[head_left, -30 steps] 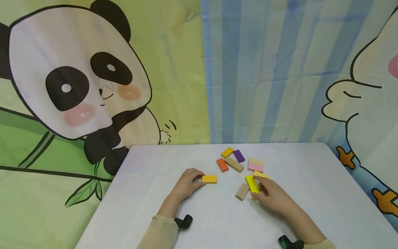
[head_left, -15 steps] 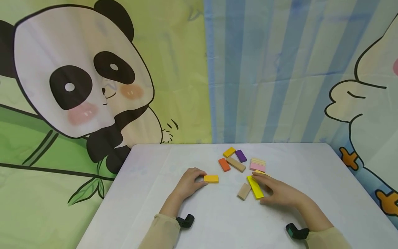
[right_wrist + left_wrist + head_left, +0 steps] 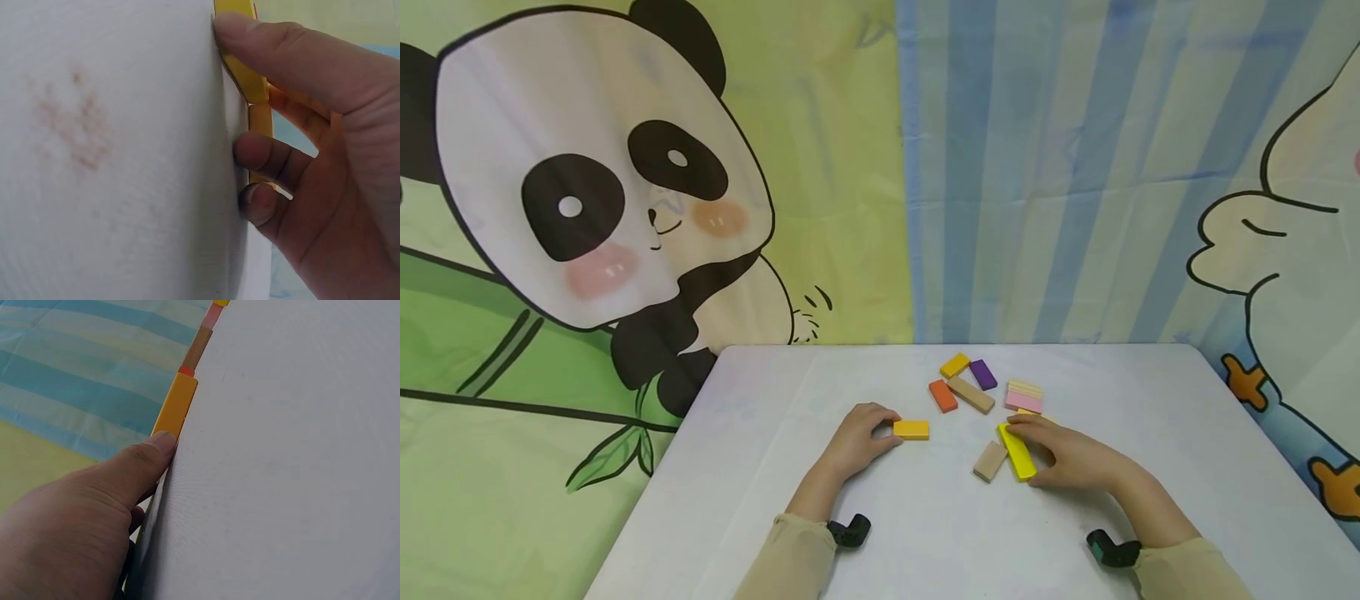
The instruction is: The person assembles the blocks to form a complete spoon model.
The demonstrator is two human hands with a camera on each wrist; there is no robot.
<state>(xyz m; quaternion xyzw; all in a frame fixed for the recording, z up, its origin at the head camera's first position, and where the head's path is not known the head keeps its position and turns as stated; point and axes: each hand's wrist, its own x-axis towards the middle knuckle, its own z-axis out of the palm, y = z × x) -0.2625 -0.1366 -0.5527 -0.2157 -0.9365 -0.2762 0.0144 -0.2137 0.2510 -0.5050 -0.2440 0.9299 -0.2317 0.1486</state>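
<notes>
My left hand [image 3: 859,437] pinches the left end of an orange-yellow block [image 3: 914,430] lying flat on the table, its thumb [image 3: 164,442] on the block's near side. The right hand [image 3: 1078,457] spans a longer bright yellow block [image 3: 1017,452], thumb at the near end and forefinger at the far end. In the right wrist view that thumb lies against the yellow block [image 3: 242,74], while two other fingers curl beside it. A light wooden block [image 3: 990,462] lies just left of the yellow one. Another yellow block [image 3: 1037,415] is mostly hidden behind the right hand.
Farther back on the white table [image 3: 820,375] lie an orange block [image 3: 943,396], a long wooden block [image 3: 971,395], a yellow block [image 3: 955,365] and a purple block [image 3: 983,375]. Near them sits a pink block [image 3: 1024,402] beside cream-coloured ones [image 3: 1025,388]. A cartoon cloth hangs behind.
My right thumb has shifted from over the yellow block's near end to its right corner, and the fingers spread wider. The left hand keeps its pinch. The head view has turned slightly left.
</notes>
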